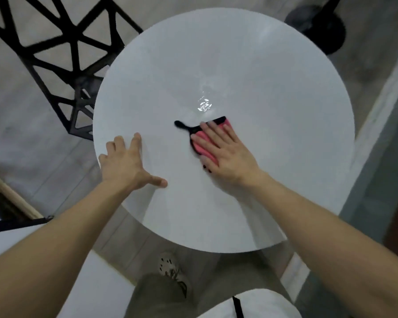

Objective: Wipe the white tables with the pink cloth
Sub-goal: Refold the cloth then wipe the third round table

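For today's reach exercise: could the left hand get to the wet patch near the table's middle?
Probably yes: the left hand rests on the table, and only bare tabletop lies between it and the wet patch.

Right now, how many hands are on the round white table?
2. The left hand lies open, fingers spread, at the left edge of the round white table; the right hand presses flat on the pink cloth near the centre. No other hand shows.
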